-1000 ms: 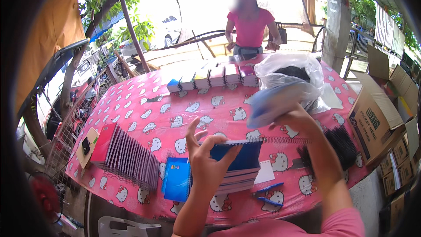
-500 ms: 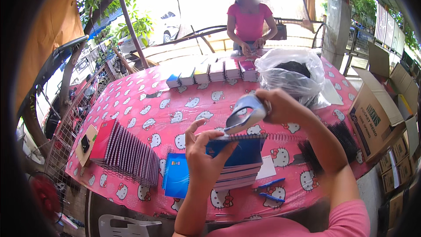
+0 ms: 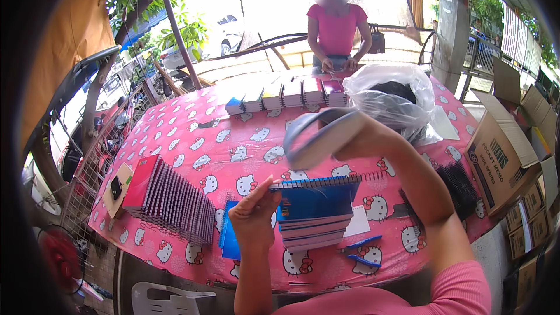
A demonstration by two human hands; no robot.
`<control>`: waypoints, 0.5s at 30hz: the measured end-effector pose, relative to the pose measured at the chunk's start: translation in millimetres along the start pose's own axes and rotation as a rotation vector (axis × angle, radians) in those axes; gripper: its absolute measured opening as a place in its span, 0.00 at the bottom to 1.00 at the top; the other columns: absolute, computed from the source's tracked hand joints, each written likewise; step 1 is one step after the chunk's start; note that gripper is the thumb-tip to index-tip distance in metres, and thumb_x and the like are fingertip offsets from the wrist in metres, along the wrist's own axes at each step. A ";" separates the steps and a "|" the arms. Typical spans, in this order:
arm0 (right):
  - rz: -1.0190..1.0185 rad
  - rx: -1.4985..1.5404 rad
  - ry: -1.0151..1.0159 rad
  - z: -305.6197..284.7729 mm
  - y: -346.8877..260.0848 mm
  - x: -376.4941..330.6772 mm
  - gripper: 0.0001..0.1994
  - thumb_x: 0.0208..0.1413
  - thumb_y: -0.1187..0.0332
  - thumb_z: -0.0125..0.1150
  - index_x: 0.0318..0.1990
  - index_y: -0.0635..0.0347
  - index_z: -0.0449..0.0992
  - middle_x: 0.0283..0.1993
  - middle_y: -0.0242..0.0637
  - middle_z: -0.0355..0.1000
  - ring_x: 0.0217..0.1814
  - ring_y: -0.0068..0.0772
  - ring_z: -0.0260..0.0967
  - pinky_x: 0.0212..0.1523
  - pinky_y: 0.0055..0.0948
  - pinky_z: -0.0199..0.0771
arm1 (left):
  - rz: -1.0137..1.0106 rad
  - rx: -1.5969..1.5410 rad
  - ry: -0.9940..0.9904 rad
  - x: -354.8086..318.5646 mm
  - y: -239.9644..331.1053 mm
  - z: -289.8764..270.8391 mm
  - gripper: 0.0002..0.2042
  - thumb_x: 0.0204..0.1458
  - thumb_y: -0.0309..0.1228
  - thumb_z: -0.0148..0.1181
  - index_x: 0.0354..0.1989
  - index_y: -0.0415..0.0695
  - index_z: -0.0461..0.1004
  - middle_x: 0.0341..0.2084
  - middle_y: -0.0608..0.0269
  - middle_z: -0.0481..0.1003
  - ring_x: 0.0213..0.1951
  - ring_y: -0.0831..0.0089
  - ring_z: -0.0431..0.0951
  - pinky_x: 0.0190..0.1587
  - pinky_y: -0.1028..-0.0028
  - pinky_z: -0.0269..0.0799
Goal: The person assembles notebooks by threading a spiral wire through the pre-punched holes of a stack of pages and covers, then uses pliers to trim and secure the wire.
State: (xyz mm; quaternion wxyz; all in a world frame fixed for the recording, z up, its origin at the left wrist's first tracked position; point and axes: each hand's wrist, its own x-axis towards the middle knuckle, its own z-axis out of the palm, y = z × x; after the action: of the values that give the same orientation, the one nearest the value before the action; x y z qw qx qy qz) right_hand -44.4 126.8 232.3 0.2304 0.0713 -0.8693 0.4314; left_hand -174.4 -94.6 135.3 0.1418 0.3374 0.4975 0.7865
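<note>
My left hand [image 3: 255, 214] grips the left end of a blue spiral notebook [image 3: 318, 199], with its bound edge turned up. A black coil [image 3: 373, 177] runs through the holes and sticks out past the right end. Beneath lies a stack of notebooks [image 3: 318, 232] with page edges showing. My right hand [image 3: 367, 140] is closed round a grey-white slipper [image 3: 332, 138], raised above the bound edge and slightly blurred. Another blue notebook [image 3: 230, 239] lies flat beside my left wrist. Blue-handled pliers [image 3: 363, 251] rest to the right of the stack, near a small white pad [image 3: 357, 221].
Red spiral notebooks [image 3: 169, 201] stand in a long row at left. Several notebook piles [image 3: 283, 94] line the far side, by a plastic bag [image 3: 391, 96]. Black coils [image 3: 458, 189] lie at right near a cardboard box [image 3: 501, 146]. A person in pink [image 3: 337, 26] stands across the table.
The slipper has lifted and swung left, away from the binding. My left hand has shifted from the top of the bound edge to the notebook's left end.
</note>
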 end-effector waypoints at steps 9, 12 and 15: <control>0.529 -1.071 0.334 17.0 112.0 -87.4 0.20 0.37 0.73 0.64 0.42 0.58 0.68 0.39 0.43 0.74 0.43 0.49 0.74 0.41 0.43 0.75 | -0.008 -0.181 -0.077 1.3 8.3 1.8 0.16 0.47 0.13 0.63 0.46 0.36 0.76 0.37 0.59 0.79 0.37 0.76 0.78 0.40 0.78 0.76; 0.784 -1.137 0.143 39.7 146.6 -133.6 0.21 0.38 0.75 0.65 0.44 0.59 0.66 0.44 0.41 0.71 0.48 0.46 0.71 0.45 0.42 0.75 | 0.020 -0.182 -0.132 7.1 6.3 3.1 0.15 0.47 0.13 0.64 0.43 0.37 0.74 0.38 0.59 0.78 0.38 0.76 0.78 0.39 0.78 0.76; 0.834 -1.121 0.089 63.7 144.1 -159.1 0.26 0.40 0.71 0.68 0.49 0.60 0.64 0.52 0.45 0.67 0.56 0.48 0.66 0.49 0.44 0.71 | 0.072 -0.127 -0.163 9.9 7.0 3.1 0.13 0.46 0.13 0.64 0.40 0.38 0.74 0.40 0.58 0.77 0.40 0.75 0.78 0.40 0.77 0.76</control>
State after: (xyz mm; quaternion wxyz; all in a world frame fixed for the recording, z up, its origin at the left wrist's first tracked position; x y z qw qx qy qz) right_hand 28.0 154.0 22.2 0.0833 -0.4156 -0.9053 -0.0270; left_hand -178.7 -90.2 146.2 0.1746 0.4081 0.4209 0.7911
